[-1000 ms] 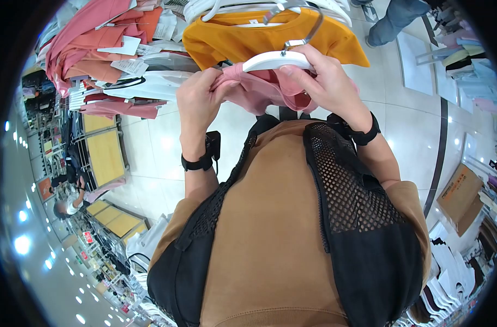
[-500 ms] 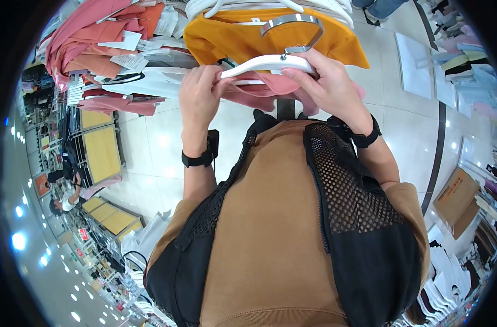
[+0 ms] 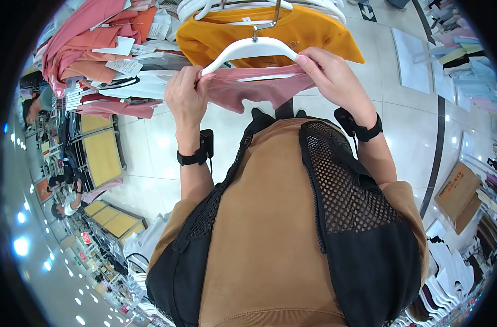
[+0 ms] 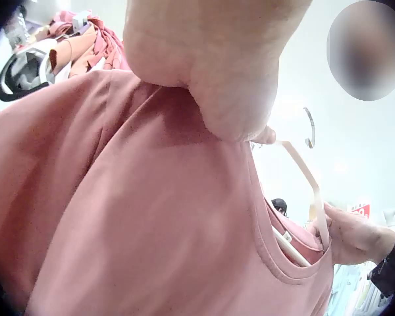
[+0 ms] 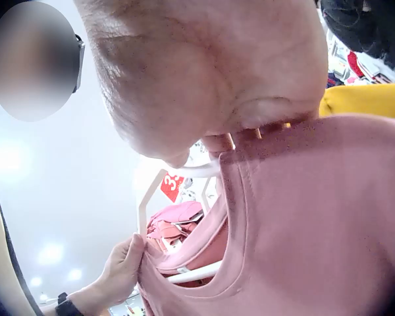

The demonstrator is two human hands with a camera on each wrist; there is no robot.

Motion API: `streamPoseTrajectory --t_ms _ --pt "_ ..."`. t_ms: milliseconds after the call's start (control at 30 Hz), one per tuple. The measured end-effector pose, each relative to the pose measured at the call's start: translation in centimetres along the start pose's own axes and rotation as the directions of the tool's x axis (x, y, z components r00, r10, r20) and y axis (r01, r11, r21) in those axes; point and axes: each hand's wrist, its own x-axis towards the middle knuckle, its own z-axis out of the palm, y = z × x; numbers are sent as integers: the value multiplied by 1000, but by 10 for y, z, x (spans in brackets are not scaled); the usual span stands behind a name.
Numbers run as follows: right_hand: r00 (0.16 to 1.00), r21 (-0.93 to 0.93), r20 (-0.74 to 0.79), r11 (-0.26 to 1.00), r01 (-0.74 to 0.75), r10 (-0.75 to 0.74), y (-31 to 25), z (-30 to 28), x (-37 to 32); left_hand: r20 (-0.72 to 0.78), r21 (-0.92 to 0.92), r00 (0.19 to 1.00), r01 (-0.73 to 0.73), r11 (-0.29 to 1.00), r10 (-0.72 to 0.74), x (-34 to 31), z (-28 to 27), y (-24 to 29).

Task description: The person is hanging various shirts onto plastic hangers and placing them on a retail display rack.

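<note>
A pink T-shirt point(image 3: 259, 87) hangs on a white hanger point(image 3: 249, 49) in front of my body, its top edge stretched between both hands. My left hand point(image 3: 186, 97) grips the shirt's shoulder at the left end of the hanger. At the other shoulder, my right hand point(image 3: 335, 79) pinches the cloth beside the hanger's right end. A metal hook point(image 3: 266, 25) stands up from the hanger's middle. In the right wrist view, the shirt's round neckline point(image 5: 236, 263) lies open around the hanger's white lower bar point(image 5: 194, 273). The right fingertips are partly hidden behind the cloth there.
A mustard-yellow top point(image 3: 226, 41) hangs just beyond the pink shirt. Coral and pink garments with paper tags point(image 3: 125, 66) crowd the rack at left. Folded clothes point(image 3: 466, 57) lie far right, above a cardboard box point(image 3: 458, 196). Other people stand at far left.
My right hand has moved from beside the hook to the hanger's right end. The hanger has shifted left and its hook has turned upright. The bunched shirt is now spread along it.
</note>
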Motion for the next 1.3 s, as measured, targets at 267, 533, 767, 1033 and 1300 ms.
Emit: streamPoseTrajectory --t_ms 267,533,767,1033,1300 --pt "990 -136 -72 985 111 -122 -17 7 4 30 -114 993 113 987 -111 -3 5 -2" --pt "989 -182 -137 983 32 -58 -22 -21 0 -88 -348 948 259 901 -306 -38 40 -38" --pt "993 -38 -115 998 -45 40 -14 -46 -9 -76 -144 917 378 915 -391 -53 41 -60" --pt "999 -24 14 999 44 -43 -27 -20 -7 -386 25 916 -111 994 112 -6 39 8" --pt "996 79 -6 993 87 -86 -35 11 -1 -53 -92 998 -38 995 33 -17 59 3"
